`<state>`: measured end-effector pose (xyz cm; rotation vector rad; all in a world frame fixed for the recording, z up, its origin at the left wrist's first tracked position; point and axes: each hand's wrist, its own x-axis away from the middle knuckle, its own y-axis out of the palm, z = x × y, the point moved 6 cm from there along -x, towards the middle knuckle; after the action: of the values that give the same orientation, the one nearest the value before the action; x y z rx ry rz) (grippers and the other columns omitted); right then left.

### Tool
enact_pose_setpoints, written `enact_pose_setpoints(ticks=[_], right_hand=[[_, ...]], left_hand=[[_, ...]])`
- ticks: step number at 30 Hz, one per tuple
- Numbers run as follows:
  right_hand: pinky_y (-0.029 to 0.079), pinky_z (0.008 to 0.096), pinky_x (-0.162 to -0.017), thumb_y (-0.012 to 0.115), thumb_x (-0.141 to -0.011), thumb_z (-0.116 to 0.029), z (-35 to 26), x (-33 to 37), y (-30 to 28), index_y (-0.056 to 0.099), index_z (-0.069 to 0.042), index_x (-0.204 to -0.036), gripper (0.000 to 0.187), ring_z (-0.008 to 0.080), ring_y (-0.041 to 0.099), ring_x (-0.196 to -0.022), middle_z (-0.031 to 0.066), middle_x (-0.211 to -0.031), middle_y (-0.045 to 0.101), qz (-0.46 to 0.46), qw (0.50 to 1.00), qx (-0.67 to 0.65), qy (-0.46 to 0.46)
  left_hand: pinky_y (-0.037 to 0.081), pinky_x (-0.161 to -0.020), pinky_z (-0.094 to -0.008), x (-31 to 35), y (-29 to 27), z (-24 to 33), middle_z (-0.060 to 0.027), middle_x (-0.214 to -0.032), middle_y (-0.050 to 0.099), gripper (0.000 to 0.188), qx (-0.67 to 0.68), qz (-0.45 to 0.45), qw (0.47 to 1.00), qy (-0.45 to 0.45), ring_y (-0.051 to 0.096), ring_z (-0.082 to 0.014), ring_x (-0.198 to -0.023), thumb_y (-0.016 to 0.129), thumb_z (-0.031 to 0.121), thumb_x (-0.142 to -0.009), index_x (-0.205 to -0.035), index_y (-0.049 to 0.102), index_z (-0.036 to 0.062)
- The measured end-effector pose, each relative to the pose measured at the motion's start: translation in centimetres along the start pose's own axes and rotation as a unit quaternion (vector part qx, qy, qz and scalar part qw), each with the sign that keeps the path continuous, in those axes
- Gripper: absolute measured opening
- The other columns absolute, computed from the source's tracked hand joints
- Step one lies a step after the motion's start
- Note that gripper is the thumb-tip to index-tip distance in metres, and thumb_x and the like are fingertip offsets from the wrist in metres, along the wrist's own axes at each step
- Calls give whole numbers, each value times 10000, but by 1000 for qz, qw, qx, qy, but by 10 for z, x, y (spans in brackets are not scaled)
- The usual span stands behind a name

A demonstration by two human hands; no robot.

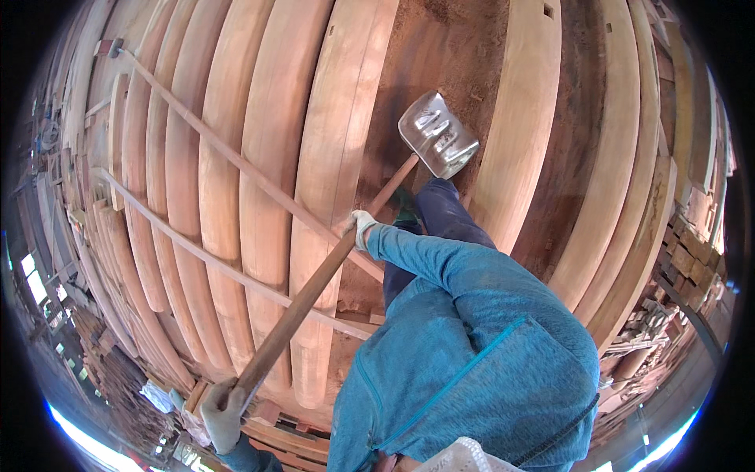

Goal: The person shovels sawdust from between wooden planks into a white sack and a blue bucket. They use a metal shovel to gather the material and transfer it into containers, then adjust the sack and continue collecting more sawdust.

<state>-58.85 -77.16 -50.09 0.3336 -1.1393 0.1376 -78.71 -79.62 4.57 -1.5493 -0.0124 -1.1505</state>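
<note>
Timbers, pale and smooth (283, 102) — ranked side by side through the left and upper middle of the frame, bowed by the lens, rounded at the lower ends. More timbers along the right, a small square notch cut in one near the top edge. Blue-green zipped top (472, 346) filling the lower middle. Reddish-brown ground (440, 47), loose and crumbly in places, in the gap between timbers at upper centre. Shovel (314, 289) aslant from lower left to upper centre: round wooden shaft, shiny ribbed metal blade (438, 135) over the gap, close to a dark-trousered leg (452, 208). Blade on the ground or above it — cannot tell. Long pole (255, 171) laid across the left timbers from upper left towards centre, small head at its far end, passing beneath the shovel shaft. Thinner pale strip (252, 278) lower down, also across the timbers. Stacked wood pieces (696, 252) at right edge. Left hand (220, 411), pale-gloved, at lower left, closed round the upper end of the shaft. Right hand (362, 228), white-gloved, near centre, fingers wrapped about the shaft further down towards the blade. Green footwear (406, 206) partly showing beside the leg.
</note>
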Motion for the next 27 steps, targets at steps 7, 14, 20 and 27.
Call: enact_pose_setpoints(ticks=[7,14,20,27], right_hand=[[496,454,-537,522,-904,-230,-56,-11,-5,473,-175,-775,149,186,439,-459,-6,-586,423,-18,1000,17,12],[502,457,-558,526,-907,-215,-151,-1,-22,496,-145,-859,89,202,450,-459,16,-607,445,28,997,76,-3],[497,509,-498,519,-861,-201,-255,4,-11,521,-86,-774,144,325,530,-463,124,-537,492,46,974,204,-86],[549,410,-656,591,-775,-95,-492,-31,19,599,4,-904,162,303,632,-679,193,-820,706,-106,666,663,-325]], left_hand=[[511,-549,-304,-48,86,-4,-107,-706,678,481,-184,-116,970,110,662,-149,-605,827,234,-657,-1056,670,16],[529,-669,-352,-38,155,46,-109,-788,701,528,-166,-131,977,32,696,-192,-751,851,310,-625,-1054,684,52],[524,-688,-326,-41,218,100,-91,-822,701,499,-110,-175,978,-8,678,-166,-756,838,299,-667,-1071,678,52],[524,-774,-337,-91,332,184,-127,-953,694,613,-23,-267,962,46,672,-203,-883,808,349,-700,-1198,615,46]])
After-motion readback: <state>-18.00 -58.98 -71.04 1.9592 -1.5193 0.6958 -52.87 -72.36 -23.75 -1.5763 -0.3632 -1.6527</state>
